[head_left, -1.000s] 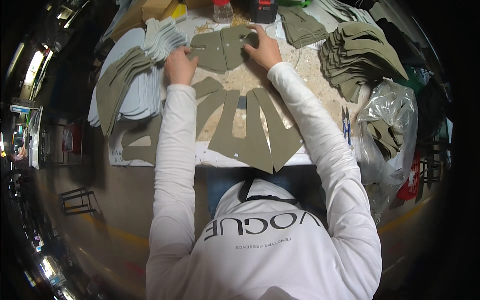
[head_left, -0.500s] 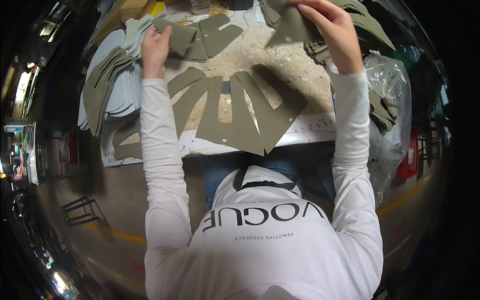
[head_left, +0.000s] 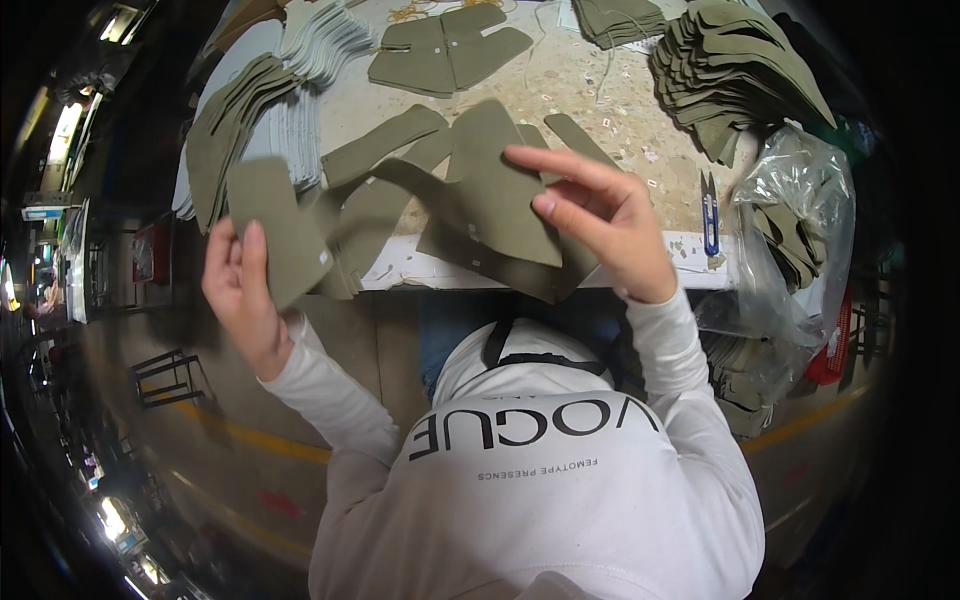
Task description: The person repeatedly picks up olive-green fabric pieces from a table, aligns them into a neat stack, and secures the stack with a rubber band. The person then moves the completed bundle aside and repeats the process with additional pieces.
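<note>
My left hand (head_left: 245, 290), near the table's front left edge, pinches an olive-green cut fabric piece (head_left: 275, 235) between thumb and fingers. My right hand (head_left: 605, 220) has its thumb and fingertips on the edge of another olive section (head_left: 485, 185), raised above the table. A blurred curved strip runs between the hands; whether it joins both sections I cannot tell. Small white stickers show on the olive material. Beneath the raised material, several similar pieces (head_left: 385, 145) lie on the table, partly hidden. Farther back lies a pair of matching pieces (head_left: 445, 50), edge to edge.
Olive pieces (head_left: 235, 130) and pale pieces (head_left: 325, 45) are stacked at the left. A tall olive stack (head_left: 735, 70) stands at the right, with a smaller one (head_left: 620, 20) behind. Blue thread snips (head_left: 710, 215) lie near a clear plastic bag (head_left: 840, 190) hanging at the right edge.
Both hands have come back from the far side of the table toward its front edge, bringing olive material over the laid-out pieces. The snips, previously behind my right arm, now show.
</note>
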